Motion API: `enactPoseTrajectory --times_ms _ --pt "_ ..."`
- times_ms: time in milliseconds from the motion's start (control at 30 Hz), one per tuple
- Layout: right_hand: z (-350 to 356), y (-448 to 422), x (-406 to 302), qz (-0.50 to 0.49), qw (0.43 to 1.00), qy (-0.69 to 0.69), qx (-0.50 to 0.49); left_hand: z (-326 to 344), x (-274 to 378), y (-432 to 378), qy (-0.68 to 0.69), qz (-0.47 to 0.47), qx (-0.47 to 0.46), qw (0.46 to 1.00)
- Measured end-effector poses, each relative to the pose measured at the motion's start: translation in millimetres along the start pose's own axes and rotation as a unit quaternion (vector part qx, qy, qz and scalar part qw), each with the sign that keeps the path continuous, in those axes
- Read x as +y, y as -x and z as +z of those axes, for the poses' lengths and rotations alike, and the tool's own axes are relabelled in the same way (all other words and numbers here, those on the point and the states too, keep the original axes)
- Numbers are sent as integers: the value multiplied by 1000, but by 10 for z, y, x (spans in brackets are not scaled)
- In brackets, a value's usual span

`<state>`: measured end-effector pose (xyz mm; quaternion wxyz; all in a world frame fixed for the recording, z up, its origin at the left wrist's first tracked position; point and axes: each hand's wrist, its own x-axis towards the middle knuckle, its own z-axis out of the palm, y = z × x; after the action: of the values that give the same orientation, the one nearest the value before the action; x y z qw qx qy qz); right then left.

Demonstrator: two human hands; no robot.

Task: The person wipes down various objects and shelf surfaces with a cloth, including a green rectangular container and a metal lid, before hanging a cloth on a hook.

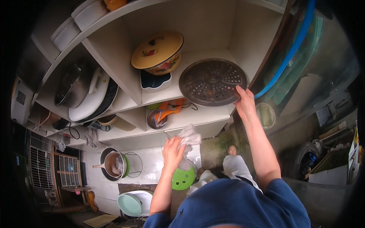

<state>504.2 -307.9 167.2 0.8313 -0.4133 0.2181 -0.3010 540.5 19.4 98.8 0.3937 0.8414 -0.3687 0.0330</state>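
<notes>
My right hand (245, 99) grips the right edge of a round, dark metal steamer tray (212, 82) with many holes, which lies at the front of a white shelf compartment. My left hand (173, 148) holds a crumpled pale cloth (190, 136) below the shelf. Left of the tray, a yellow enamel basin with a flower pattern and a lid (158, 51) sits on a white container with a dark inside (155, 80). On the lower shelf, a small metal bowl (156, 119) stands partly under an orange cloth (171, 108) and a dark cord.
Basins and a white lid (91, 97) lean in the left compartment. On the floor stand a pot with a ladle (114, 164), a green stool (183, 179) and a mint basin (129, 205). A blue hose (293, 54) hangs at the right; wire cages (41, 162) are at left.
</notes>
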Motion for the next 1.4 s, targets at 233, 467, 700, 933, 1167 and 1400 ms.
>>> enactPoseTrajectory --times_ms 233,467,700,933,1167,1400 --pt "-28 -360 43 75 996 -6 -54 -47 -189 491 26 -71 12 997" --pt "40 61 -141 -154 948 278 -2 24 -193 526 63 -89 12 994" --pt "931 1635 -469 91 872 34 -479 186 -341 499 150 -132 -22 980" --pt "1476 2381 -361 118 603 -195 -764 212 -70 271 174 -112 -23 978" --pt "1689 2423 -458 99 570 -180 -796 222 -90 305 187 -129 -39 973" --pt "1767 2463 -348 79 554 -193 -806 220 -159 264 192 -131 -22 972"
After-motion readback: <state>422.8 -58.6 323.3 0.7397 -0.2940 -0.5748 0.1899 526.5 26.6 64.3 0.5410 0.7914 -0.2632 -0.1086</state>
